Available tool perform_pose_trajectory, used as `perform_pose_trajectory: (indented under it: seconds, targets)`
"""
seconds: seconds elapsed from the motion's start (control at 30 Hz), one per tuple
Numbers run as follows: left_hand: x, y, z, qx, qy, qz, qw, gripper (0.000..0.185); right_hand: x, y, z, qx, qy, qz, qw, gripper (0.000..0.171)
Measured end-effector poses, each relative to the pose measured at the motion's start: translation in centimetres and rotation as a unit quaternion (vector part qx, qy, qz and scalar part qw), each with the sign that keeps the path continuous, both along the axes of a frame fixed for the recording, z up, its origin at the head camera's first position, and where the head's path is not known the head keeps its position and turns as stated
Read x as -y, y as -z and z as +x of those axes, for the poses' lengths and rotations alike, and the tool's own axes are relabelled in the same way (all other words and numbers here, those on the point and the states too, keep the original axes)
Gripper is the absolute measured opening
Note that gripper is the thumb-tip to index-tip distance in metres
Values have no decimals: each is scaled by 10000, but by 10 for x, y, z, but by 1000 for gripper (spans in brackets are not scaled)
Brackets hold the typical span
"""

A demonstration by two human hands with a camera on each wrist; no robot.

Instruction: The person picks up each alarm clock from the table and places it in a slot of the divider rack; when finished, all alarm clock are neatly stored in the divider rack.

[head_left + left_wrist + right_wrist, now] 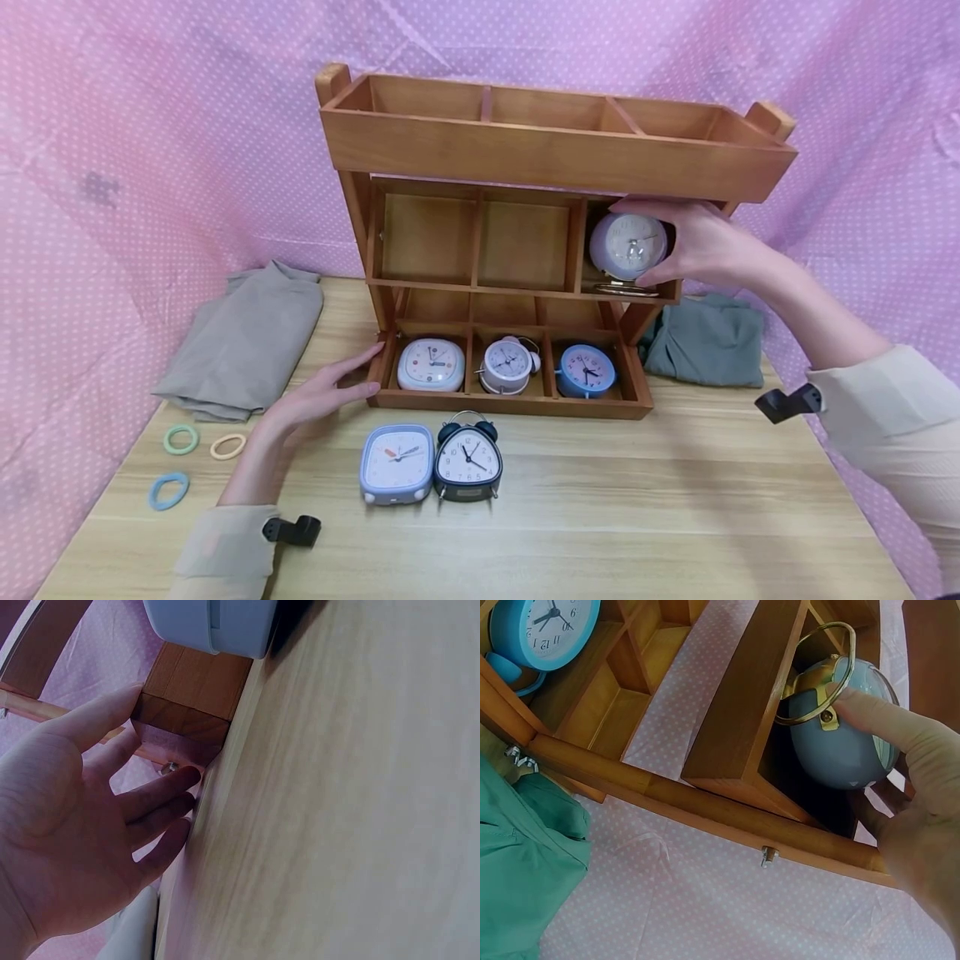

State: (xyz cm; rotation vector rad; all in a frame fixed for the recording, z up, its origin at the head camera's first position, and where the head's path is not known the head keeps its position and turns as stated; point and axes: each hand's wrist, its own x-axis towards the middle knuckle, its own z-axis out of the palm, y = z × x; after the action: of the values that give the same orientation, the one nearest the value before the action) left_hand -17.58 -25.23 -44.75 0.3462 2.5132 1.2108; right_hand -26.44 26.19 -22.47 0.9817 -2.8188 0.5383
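A three-tier wooden rack [558, 158] stands on the table, each tier split into three compartments. My right hand [701, 242] holds a round lilac-grey clock [829, 754] with a gold ring base inside the middle tier's right compartment, thumb near the gold fitting [827, 712]. At the rack's lower left corner, my left hand [318, 396] touches the wood with thumb and fingers extended. The bottom tier holds a pale blue square clock [431, 365], a white twin-bell clock [507, 365] and a round blue clock [587, 372], left to right.
In front of the rack sit a periwinkle square clock [397, 462] and a black twin-bell clock [468, 460], side by side. Grey cloth [247, 342] lies at the left, green cloth [705, 342] behind at the right. Green [181, 439], cream [228, 447] and blue rings [168, 491] rest at the left.
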Motion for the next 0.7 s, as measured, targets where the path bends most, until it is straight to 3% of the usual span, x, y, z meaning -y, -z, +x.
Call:
perform_pose_trajectory:
  seconds: [0.7]
  targets:
    - [1, 1, -1, -75, 29, -75, 9999, 73, 4, 3, -5, -248, -54, 299, 9992, 89]
